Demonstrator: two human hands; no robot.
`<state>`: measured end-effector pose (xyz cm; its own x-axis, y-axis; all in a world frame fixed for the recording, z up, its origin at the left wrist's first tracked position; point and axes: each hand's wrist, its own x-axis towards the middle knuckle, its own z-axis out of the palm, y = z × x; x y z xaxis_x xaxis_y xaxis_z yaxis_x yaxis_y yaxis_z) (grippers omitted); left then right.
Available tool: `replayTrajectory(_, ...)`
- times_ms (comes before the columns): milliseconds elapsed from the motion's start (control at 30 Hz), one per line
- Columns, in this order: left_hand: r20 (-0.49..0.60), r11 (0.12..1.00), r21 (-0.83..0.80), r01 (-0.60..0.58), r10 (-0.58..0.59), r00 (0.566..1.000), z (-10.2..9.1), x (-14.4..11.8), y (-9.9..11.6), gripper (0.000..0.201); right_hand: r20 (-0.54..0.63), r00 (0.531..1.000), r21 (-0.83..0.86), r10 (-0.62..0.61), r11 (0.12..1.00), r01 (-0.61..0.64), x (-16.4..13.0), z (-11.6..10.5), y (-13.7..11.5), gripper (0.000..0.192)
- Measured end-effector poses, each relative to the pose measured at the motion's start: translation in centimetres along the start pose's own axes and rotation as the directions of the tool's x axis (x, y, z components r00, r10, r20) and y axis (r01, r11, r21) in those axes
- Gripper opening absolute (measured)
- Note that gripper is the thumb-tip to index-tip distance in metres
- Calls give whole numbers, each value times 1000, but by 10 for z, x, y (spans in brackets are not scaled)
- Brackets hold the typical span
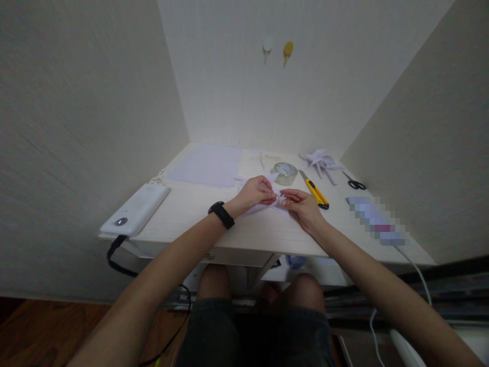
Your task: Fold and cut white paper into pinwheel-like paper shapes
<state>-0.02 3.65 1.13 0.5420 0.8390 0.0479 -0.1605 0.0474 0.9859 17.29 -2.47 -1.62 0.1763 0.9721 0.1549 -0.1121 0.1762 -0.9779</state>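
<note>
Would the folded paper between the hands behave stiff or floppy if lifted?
The folded paper is thin, so probably light and floppy, though its creases likely stiffen it a little. Both the left hand and right hand pinch it, suggesting it would spring open or slide if released.

Home craft corner: small desk (pixel 214 232), wallpapered walls (pixel 76 127).

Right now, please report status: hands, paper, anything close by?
Left hand and right hand both pinching folded paper on desk. Tape roll and yellow cutter close behind, not touching.

A pale wooden desk (pixel 214 232) sits in a white-walled alcove above brown wood floor (pixel 34 331).
</note>
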Motion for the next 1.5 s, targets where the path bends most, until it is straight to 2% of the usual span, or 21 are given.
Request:
replayTrajectory(267,-36,981,183,-67,75,997,0,0,3,27,-32,999,3,-2,1000,2,0,0,0,40)
replayTrajectory(433,-58,877,455,-157,206,977,0,2,0,26,-30,999,-51,-31,998,29,2,-1,2,42)
replayTrajectory(600,-34,800,561,-214,280,959,0,3,-2,24,-18,998,-137,-65,989,62,1,-2,3,45)
replayTrajectory(867,-31,826,523,-211,266,963,0,2,-1,25,-40,997,-93,-62,994,58,-1,1,-1,45)
replayTrajectory(1033,34,890,413,-192,195,980,0,3,-5,28,-37,995,-69,-88,994,85,-1,3,-3,40)
replayTrajectory(1333,4,990,141,-13,13,1000,8,-4,6,23,-24,994,-90,-108,990,106,0,1,-1,46)
replayTrajectory(1500,37,990,137,-19,15,999,10,-7,9,24,-29,992,-77,-126,989,124,1,1,0,44)
